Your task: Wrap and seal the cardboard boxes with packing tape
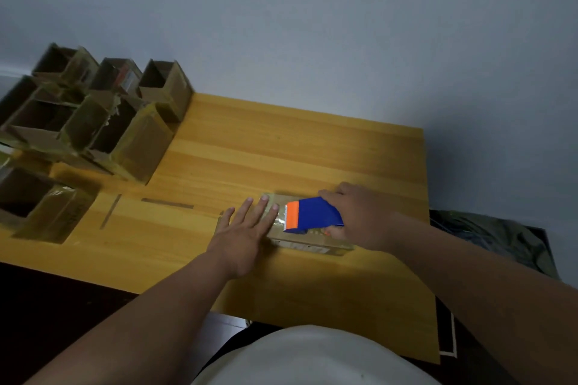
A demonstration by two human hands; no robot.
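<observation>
head view: one wide-angle look down at a yellow wooden surface point(281, 146) set against a pale grey wall.
box being taped: a flat cardboard box point(309, 239) lies near the front right of the surface, its top glossy with clear packing tape.
left hand: the left hand point(247, 228) lies flat on the left end of that box, fingers spread and straight, palm down; it grips nothing, it only presses.
right hand: the right hand point(356, 215) is closed around the handle of a blue tape dispenser point(316, 215).
dispenser: its orange cutter end point(292, 216) points left, resting on the box top just beside the left fingertips.
other boxes: a cluster of open, tape-wrapped cardboard boxes point(103, 121) stands at the far left of the surface, well apart from the hands; one more open box point(47, 206) sits nearer at the left edge.
marks: two thin dark strips point(167, 203) lie on the bare wood between the cluster and the hands.
off the surface: a dark crumpled bag point(491, 240) lies to the right.
</observation>
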